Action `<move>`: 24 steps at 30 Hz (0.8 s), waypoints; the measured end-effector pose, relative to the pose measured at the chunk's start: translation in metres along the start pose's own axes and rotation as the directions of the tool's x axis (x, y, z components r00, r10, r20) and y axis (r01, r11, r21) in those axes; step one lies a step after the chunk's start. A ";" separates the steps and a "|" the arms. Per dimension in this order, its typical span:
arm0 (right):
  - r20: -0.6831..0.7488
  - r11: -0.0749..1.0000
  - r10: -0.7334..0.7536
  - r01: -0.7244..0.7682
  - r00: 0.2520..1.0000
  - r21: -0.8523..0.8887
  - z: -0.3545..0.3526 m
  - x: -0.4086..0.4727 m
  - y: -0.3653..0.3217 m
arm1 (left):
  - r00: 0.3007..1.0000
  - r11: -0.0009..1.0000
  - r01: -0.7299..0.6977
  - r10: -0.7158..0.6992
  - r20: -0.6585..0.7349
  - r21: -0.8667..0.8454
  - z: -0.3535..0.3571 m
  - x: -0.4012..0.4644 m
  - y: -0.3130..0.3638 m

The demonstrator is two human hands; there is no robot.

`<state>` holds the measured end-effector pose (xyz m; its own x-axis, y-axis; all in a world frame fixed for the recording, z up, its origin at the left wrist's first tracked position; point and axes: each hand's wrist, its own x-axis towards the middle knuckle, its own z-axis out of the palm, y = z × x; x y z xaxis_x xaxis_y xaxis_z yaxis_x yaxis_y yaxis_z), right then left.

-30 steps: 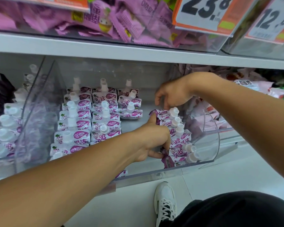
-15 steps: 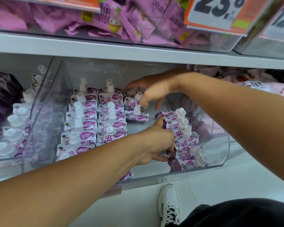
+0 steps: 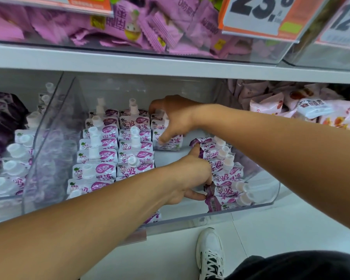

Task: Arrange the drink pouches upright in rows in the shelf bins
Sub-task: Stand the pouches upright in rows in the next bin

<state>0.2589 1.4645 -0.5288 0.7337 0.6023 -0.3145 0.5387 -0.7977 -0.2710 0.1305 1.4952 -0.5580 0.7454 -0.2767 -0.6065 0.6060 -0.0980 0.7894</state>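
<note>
The right hand (image 3: pixel 176 120) curls over the short third row of pouches (image 3: pixel 167 141) at the bin's (image 3: pixel 267 201) back. The left hand (image 3: pixel 190 178) pinches the tipped pouches (image 3: pixel 224 178) along the right wall; these need standing up next.

Inside the clear shelf bin (image 3: pixel 267 199), the right hand (image 3: pixel 178 120) reaches over the short third row of purple drink pouches (image 3: pixel 168 142), fingers curled down round the pouches at its front. The left hand (image 3: pixel 190 176) presses its thumb and fingers against a leaning stack of pouches (image 3: pixel 224 178) just right of its fingertips. Two full upright rows (image 3: pixel 113 150) stand left of both hands.
</note>
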 end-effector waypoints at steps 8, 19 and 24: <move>-0.037 0.990 -0.068 0.062 0.997 -0.127 -0.003 -0.001 0.009 | 1.000 1.000 -0.023 0.023 0.018 -0.009 0.000 -0.003 -0.001; 0.033 0.952 -0.095 0.101 0.995 -0.290 -0.004 -0.015 0.017 | 0.999 0.999 -0.034 0.034 0.014 0.011 -0.002 -0.004 0.000; 0.008 0.888 -0.060 0.057 0.998 -0.456 0.002 -0.006 0.007 | 0.999 0.999 -0.042 0.042 0.023 0.033 -0.003 -0.005 -0.001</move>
<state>0.2572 1.4557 -0.5305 0.6970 0.6490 -0.3051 0.7089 -0.6878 0.1562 0.1271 1.4998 -0.5558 0.7634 -0.3021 -0.5709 0.5644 -0.1176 0.8171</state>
